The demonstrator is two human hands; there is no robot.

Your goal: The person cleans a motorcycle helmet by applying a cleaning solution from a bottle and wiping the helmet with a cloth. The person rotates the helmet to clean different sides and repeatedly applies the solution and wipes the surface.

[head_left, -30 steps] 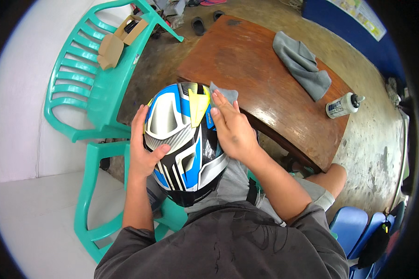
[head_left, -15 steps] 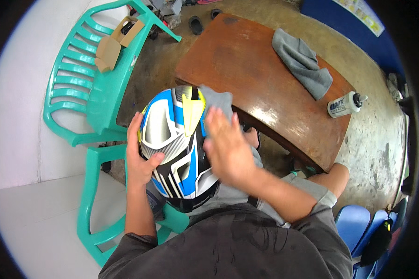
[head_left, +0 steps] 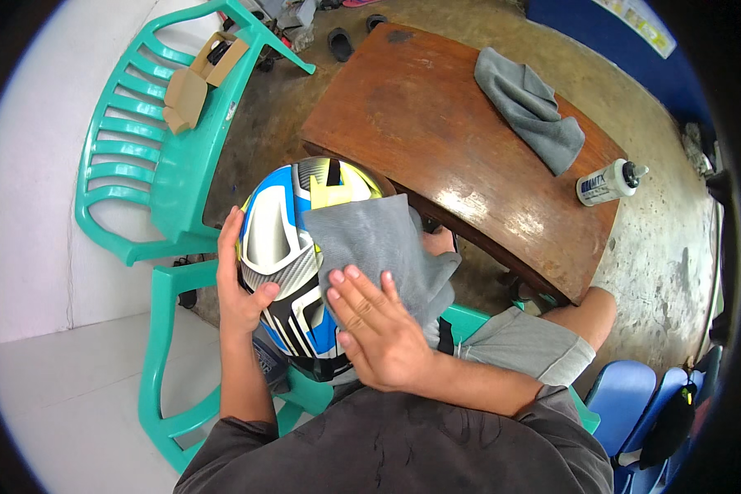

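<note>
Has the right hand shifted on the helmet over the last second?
Yes. The right hand slid down the blue, white and black helmet, from near its top toward the person, away from the brown wooden table, pressing the grey cloth.

The helmet [head_left: 292,263] sits at the centre of the frame, on the person's lap. The left hand [head_left: 240,284] lies against its left side; the right hand [head_left: 379,329] lies flat on its lower right, on a cloth [head_left: 379,243] draped over the helmet's right half. The table [head_left: 436,140] stands behind the helmet, toward the upper right. A second cloth [head_left: 528,107] lies on the table's far right part, and a bottle [head_left: 608,183] lies on its right end. A chair [head_left: 148,156] occupies the upper left, with a cardboard box [head_left: 198,78] on its seat. Another chair [head_left: 169,370] stands at lower left, under the person.
</note>
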